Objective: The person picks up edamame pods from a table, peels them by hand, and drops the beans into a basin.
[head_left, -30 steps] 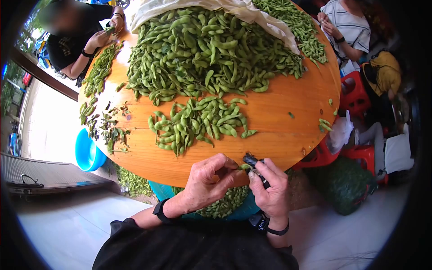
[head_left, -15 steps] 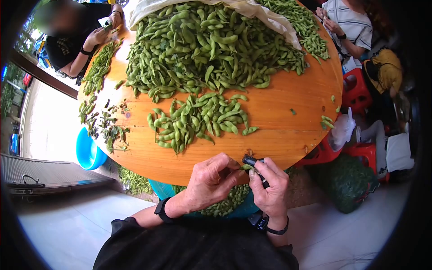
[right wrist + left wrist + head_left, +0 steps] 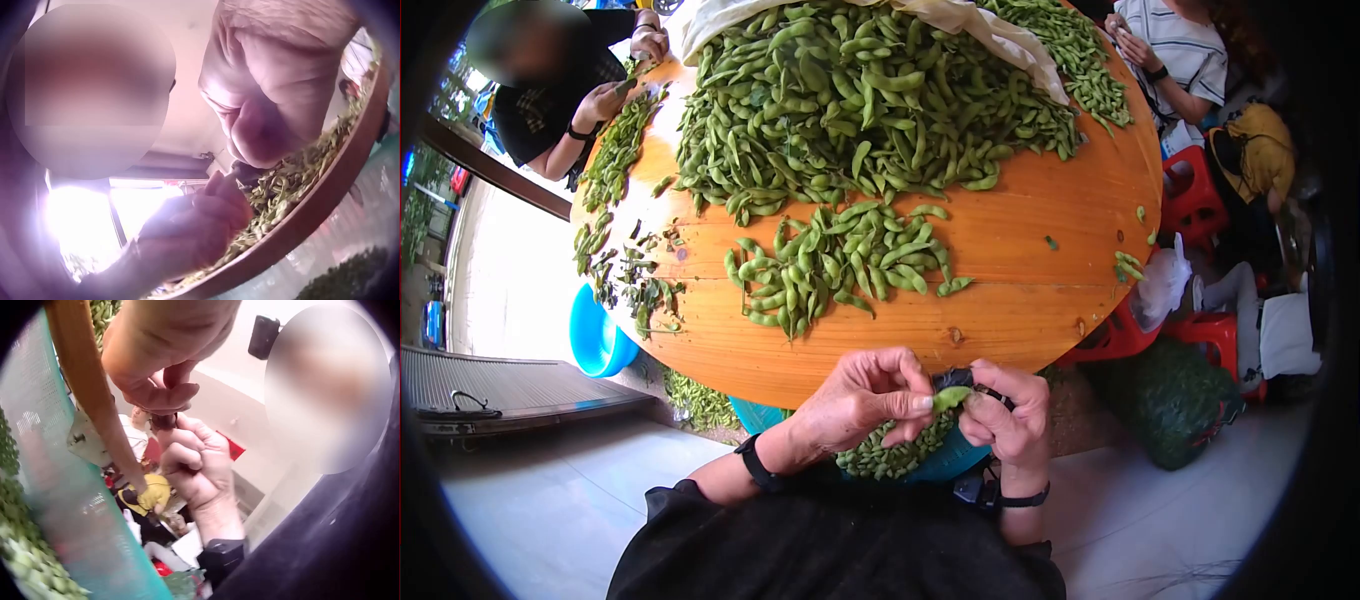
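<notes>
A green pod (image 3: 949,399) is held between both hands near the table's front edge in the head view. My left hand (image 3: 870,400) pinches its left end between thumb and finger. My right hand (image 3: 1010,410) has its fingers curled round a black-handled tool (image 3: 953,379) and meets the pod's right end. In the left wrist view my right hand (image 3: 194,456) lies below my left hand (image 3: 169,350). The right wrist view shows my right hand (image 3: 275,81) above my left hand (image 3: 194,231); the pod is mostly hidden there.
A small group of pods (image 3: 840,265) lies on the wooden table (image 3: 1020,240) before a large pod heap (image 3: 850,100). Below the edge stands a teal basket (image 3: 960,457) of pods. A blue basin (image 3: 596,335) is at left, red stools (image 3: 1195,200) at right. Two people sit across.
My hands have turned slightly and the pod shows more between them. The black tool has tilted and shifted a little. The person at upper left has moved their hands apart.
</notes>
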### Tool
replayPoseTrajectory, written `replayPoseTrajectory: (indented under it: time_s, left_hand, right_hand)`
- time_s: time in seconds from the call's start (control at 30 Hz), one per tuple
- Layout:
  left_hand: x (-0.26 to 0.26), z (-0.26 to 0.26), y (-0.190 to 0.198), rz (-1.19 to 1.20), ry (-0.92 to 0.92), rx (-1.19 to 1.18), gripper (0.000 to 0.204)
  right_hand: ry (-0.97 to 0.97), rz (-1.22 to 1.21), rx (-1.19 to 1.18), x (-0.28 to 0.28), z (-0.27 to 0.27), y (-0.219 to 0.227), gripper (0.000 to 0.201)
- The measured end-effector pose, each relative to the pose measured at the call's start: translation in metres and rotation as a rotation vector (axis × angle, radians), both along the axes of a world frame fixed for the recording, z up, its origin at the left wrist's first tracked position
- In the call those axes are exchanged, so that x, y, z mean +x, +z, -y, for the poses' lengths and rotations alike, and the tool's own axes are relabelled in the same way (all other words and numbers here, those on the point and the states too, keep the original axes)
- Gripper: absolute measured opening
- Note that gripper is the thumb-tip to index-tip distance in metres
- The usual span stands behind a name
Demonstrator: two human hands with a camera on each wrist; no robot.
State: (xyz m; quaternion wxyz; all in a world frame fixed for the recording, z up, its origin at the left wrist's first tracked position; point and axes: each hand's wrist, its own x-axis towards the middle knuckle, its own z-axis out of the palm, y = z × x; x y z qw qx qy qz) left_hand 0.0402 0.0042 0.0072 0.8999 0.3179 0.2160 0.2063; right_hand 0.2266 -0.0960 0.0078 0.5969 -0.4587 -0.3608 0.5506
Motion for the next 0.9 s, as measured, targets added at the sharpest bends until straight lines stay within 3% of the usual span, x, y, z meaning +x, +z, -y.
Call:
replayPoseTrajectory:
  time_s: [0.03,0.1,0.17,0.2,0.23,0.27,0.3,0.37,0.43,0.5,0.57,0.77,0.83,0.87,0.9]
  left_hand:
    - [0.0,0.0,-0.002,0.139,-0.065,-0.205,0.004]
    - [0.0,0.001,-0.008,0.203,-0.077,-0.292,0.003]
    - [0.0,0.0,-0.008,0.216,-0.06,-0.329,0.003]
    - [0.0,0.002,-0.005,0.215,-0.06,-0.329,0.003]
    - [0.001,0.002,0.001,0.015,-0.006,-0.067,0.007]
    - [0.001,0.003,0.004,-0.183,0.047,0.196,0.011]
    - [0.002,0.005,0.002,-0.181,0.046,0.197,0.011]
    - [0.003,0.01,-0.001,-0.406,0.237,1.199,0.022]
    - [0.003,0.012,0.007,-0.454,0.2,1.274,0.03]
    - [0.003,0.014,-0.001,-0.552,0.229,1.546,0.034]
    - [0.003,0.013,-0.002,-0.542,0.245,1.564,0.036]
    - [0.007,0.016,-0.005,-0.529,0.332,1.51,0.036]
    - [0.005,0.011,-0.002,-0.422,0.222,1.144,0.02]
    - [0.002,0.003,0.001,-0.423,0.225,1.144,0.02]
    - [-0.003,-0.009,0.009,-0.396,0.009,0.815,0.015]
  right_hand:
    - [0.047,-0.379,-0.028,0.0,0.002,-0.005,0.027]
    - [0.098,-0.442,-0.01,0.0,0.003,-0.012,0.036]
    - [0.047,-0.533,-0.077,-0.003,0.004,-0.014,0.032]
    - [0.006,-0.446,-0.068,-0.006,0.002,-0.008,0.025]
    - [0.006,-0.446,-0.065,-0.008,0.001,-0.002,0.025]
    - [-0.035,-0.202,-0.11,-0.01,0.0,0.002,0.022]
    - [-0.075,0.044,-0.157,-0.013,0.0,0.008,0.02]
    - [-0.13,0.174,-0.199,-0.021,-0.001,0.014,0.016]
    - [-0.184,0.534,-0.156,-0.025,-0.002,0.013,0.014]
    - [-0.184,0.604,-0.162,-0.029,-0.002,0.017,0.013]
    - [-0.201,0.742,-0.07,-0.031,-0.001,0.019,0.013]
    - [-0.259,0.74,-0.046,-0.033,0.002,0.022,0.013]
    - [-0.256,0.665,-0.062,-0.036,0.002,0.025,0.012]
    - [-0.256,0.591,-0.081,-0.037,0.002,0.026,0.012]
    - [-0.254,0.592,-0.08,-0.036,0.002,0.025,0.012]
